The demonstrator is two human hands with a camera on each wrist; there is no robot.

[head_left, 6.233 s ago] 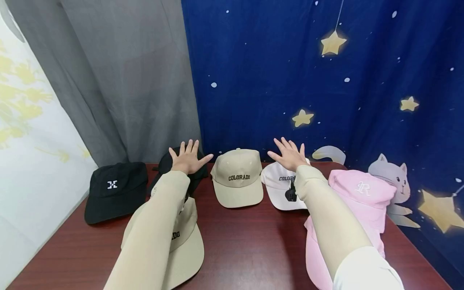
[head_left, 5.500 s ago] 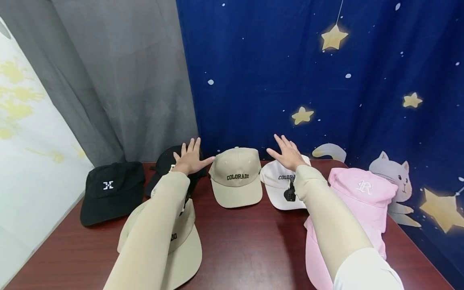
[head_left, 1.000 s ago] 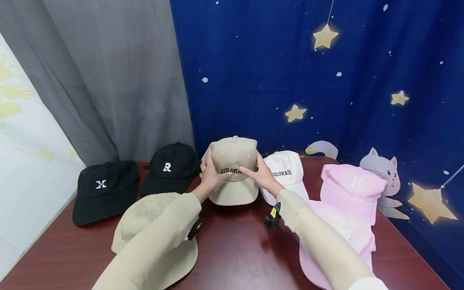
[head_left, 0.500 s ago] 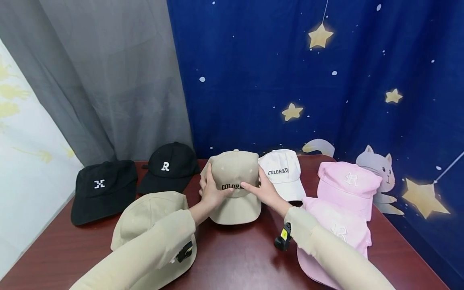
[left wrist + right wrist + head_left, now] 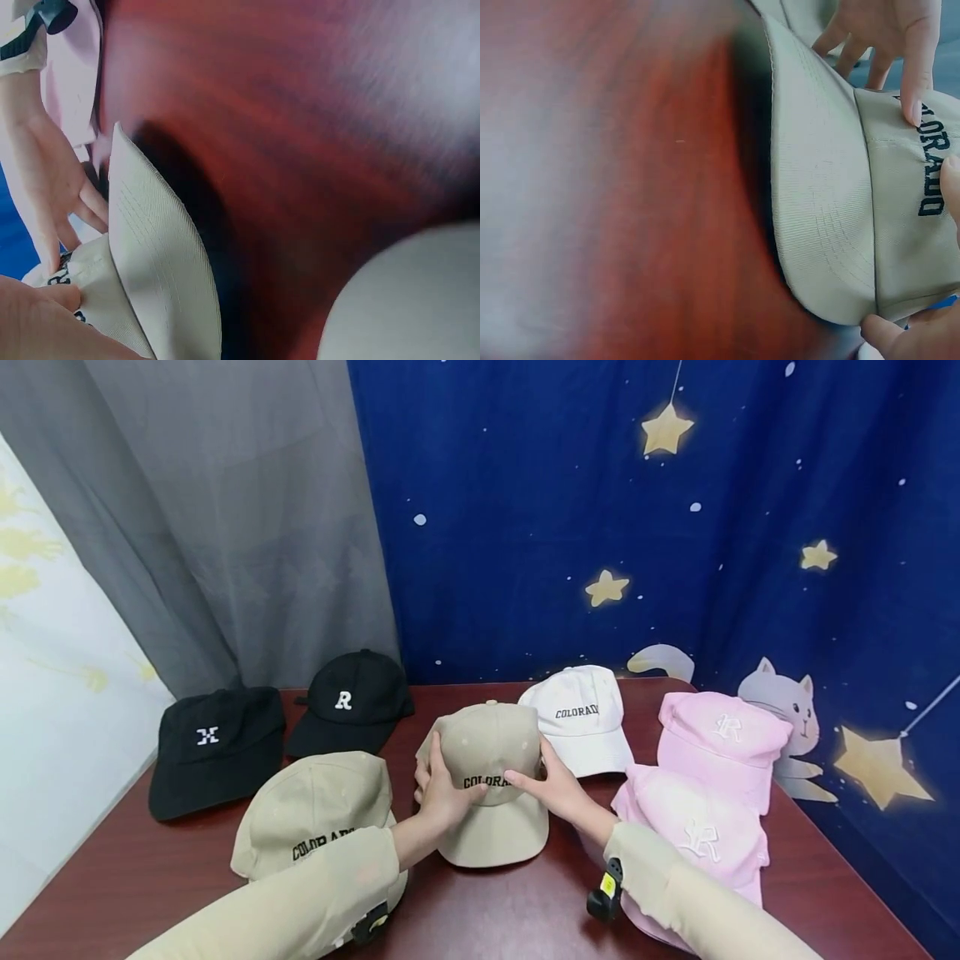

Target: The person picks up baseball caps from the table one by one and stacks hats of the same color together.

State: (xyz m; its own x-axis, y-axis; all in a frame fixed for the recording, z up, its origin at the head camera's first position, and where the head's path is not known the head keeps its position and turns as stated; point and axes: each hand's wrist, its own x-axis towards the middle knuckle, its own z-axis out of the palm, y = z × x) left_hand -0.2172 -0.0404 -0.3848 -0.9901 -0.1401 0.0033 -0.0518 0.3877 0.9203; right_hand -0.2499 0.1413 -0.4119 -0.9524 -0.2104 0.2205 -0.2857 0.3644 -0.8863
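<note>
Both hands hold a beige baseball cap [image 5: 487,735] lettered COLORADO, one on each side of its crown. My left hand [image 5: 444,792] grips the left side, thumb over the front lettering. From the right, my right hand [image 5: 558,787] grips it the same way, its thumb close to the other. In the left wrist view the cap's brim [image 5: 161,247] slants over the table with a dark shadow beside it. The right wrist view shows the brim [image 5: 821,187] and lettering, with the left hand [image 5: 889,34] at the far side. The fingers behind the crown are partly hidden.
A second beige cap [image 5: 315,806] lies front left, partly under the left sleeve. Black caps [image 5: 217,747] [image 5: 352,702] stand back left. A white cap [image 5: 581,714] is just behind right. Pink caps [image 5: 723,735] [image 5: 690,827] overlap at the right of the red-brown table [image 5: 510,914]. Curtains hang behind.
The hands were spread open above the back caps; then they took hold of the middle beige cap. Over the last second they have brought it forward, away from the back edge.
</note>
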